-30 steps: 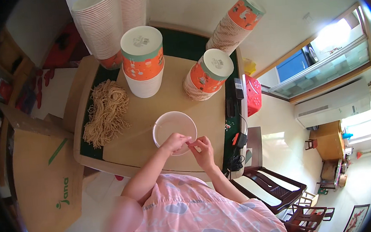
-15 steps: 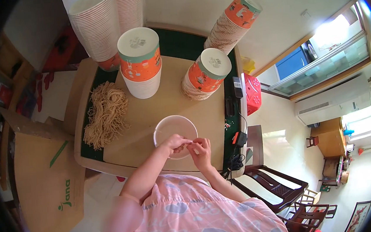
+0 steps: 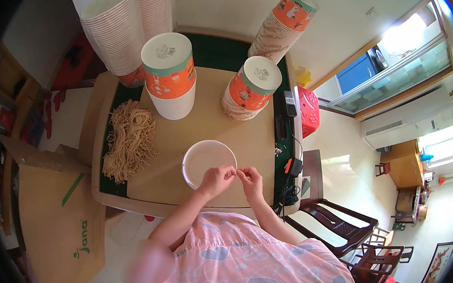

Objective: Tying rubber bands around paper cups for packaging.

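Observation:
An open white paper bucket [image 3: 201, 155] stands at the near middle of the table, its pale inside facing up. My left hand [image 3: 218, 181] is over its near right rim, fingers closed in a pinch. Just to the right, beyond the rim, my right hand [image 3: 251, 184] also pinches, its fingertips almost meeting the left ones. Whatever is between the fingertips is too small to make out. A loose bundle of beige cord [image 3: 129, 141] lies on the left of the table, away from both hands.
Upside-down stacks of orange and green paper buckets stand behind, one at centre left [image 3: 169, 74] and one at right [image 3: 251, 89]. Taller stacks [image 3: 114, 38] rise at the back. A black charger with cable [image 3: 292, 167] lies on the right edge. An open cardboard box [image 3: 57, 224] stands left.
The bucket has shifted slightly left. My right hand has turned and moved a little right and down, with its fingertips still close to those of my left hand.

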`<action>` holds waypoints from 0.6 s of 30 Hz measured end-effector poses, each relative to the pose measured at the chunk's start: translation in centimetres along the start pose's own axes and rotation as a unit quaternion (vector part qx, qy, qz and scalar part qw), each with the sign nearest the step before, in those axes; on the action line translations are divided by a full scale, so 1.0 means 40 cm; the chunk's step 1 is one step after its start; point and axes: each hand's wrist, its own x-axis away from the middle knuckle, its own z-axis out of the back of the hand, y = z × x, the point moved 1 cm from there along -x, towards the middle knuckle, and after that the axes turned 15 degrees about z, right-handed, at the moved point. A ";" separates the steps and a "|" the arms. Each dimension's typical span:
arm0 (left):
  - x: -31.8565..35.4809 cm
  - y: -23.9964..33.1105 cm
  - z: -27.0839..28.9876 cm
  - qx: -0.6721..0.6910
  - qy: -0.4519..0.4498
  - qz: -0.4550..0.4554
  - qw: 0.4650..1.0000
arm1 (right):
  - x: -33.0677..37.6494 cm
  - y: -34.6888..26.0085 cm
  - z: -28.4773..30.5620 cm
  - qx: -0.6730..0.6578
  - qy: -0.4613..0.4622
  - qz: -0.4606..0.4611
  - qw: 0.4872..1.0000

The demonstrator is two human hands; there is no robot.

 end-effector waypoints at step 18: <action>0.004 -0.006 0.010 0.047 0.002 0.070 0.996 | -0.023 -0.026 0.020 -0.036 -0.124 0.039 0.991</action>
